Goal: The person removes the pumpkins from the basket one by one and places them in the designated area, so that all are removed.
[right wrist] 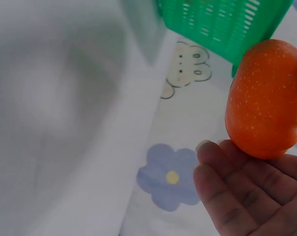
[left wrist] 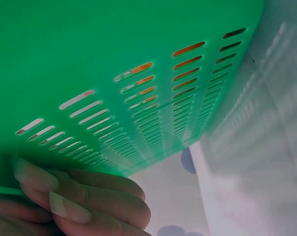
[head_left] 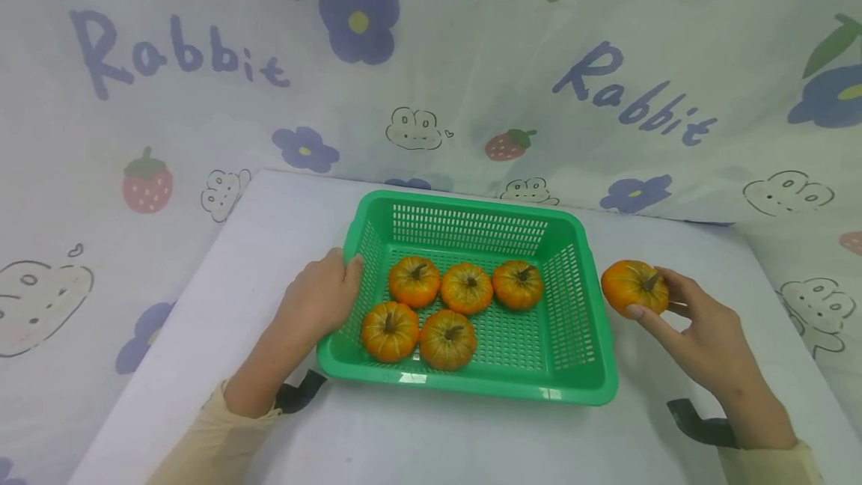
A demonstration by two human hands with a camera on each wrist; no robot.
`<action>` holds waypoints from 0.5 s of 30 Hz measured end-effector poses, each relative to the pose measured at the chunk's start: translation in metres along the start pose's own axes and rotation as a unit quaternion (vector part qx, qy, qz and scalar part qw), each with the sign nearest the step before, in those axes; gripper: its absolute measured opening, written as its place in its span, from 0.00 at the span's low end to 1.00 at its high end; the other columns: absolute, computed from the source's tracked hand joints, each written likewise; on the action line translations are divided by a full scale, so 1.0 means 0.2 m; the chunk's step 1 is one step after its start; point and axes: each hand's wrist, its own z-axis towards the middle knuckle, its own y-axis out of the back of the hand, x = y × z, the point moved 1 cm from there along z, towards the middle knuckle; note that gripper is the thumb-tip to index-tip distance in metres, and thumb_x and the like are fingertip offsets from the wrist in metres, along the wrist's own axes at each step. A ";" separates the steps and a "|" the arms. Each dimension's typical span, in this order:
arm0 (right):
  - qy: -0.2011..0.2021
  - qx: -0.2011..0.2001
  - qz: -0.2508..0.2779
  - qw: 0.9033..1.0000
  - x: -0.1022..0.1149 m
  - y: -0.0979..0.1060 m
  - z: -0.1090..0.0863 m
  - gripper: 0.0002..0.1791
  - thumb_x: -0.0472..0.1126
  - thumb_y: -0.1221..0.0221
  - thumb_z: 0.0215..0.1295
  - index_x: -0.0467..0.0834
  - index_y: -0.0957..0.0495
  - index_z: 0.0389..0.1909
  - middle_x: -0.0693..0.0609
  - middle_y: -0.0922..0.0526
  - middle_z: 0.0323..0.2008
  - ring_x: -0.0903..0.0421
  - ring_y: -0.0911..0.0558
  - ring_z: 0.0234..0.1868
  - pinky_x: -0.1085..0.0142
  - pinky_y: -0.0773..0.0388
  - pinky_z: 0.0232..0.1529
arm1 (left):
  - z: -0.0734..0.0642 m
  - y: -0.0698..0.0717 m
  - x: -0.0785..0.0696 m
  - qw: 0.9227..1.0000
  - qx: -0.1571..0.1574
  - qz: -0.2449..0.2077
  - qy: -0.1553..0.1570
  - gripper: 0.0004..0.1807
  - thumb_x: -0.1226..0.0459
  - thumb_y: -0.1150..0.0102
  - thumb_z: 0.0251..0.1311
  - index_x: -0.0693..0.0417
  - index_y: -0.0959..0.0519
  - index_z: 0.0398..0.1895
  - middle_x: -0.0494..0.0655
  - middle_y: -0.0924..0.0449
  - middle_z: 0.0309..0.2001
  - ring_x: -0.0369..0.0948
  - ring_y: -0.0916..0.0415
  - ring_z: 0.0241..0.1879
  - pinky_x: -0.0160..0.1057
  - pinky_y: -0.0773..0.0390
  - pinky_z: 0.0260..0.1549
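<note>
A green plastic basket (head_left: 471, 388) with slotted walls holds several small orange pumpkins (head_left: 447, 340) with brown stems. My left hand (head_left: 323, 290) grips the basket's left rim; in the left wrist view its curled fingers (left wrist: 104, 201) show beneath the basket's slotted side. To the right of the basket, my right hand (head_left: 707, 335) holds another small pumpkin (head_left: 633, 284) between thumb and fingers, near the right rim. In the right wrist view this pumpkin (right wrist: 266, 101) shows its smooth orange side, with the fingers under it.
The basket stands on a white-covered table (head_left: 377, 440). Behind it hangs a white cloth (head_left: 458, 73) printed with flowers, rabbits and strawberries. Dark straps (head_left: 700, 425) show near both wrists.
</note>
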 end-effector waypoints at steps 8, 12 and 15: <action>-0.038 0.024 0.001 0.999 -0.07 -0.06 0.04 0.47 0.57 0.33 0.71 0.31 0.41 0.76 0.24 0.27 0.64 0.22 0.24 0.59 0.26 0.26 0.50 | 0.00 0.00 0.00 1.000 -0.004 -0.004 -0.004 0.24 0.50 0.66 0.83 0.63 0.31 0.49 0.56 0.27 0.28 0.46 0.25 0.20 0.41 0.21 0.16; -0.055 0.048 -0.006 0.997 -0.09 -0.09 0.07 0.50 0.61 0.37 0.72 0.30 0.44 0.77 0.23 0.30 0.67 0.21 0.28 0.63 0.24 0.30 0.52 | 0.00 0.00 0.00 1.000 -0.003 -0.006 -0.003 0.24 0.50 0.66 0.83 0.63 0.31 0.49 0.55 0.26 0.28 0.45 0.24 0.19 0.41 0.20 0.16; -0.062 0.065 -0.006 0.996 -0.10 -0.11 0.09 0.51 0.62 0.38 0.73 0.29 0.45 0.77 0.22 0.32 0.67 0.20 0.30 0.64 0.24 0.30 0.53 | 0.00 -0.01 0.00 1.000 -0.003 -0.007 -0.002 0.24 0.49 0.66 0.83 0.63 0.31 0.50 0.55 0.26 0.28 0.45 0.24 0.20 0.40 0.20 0.16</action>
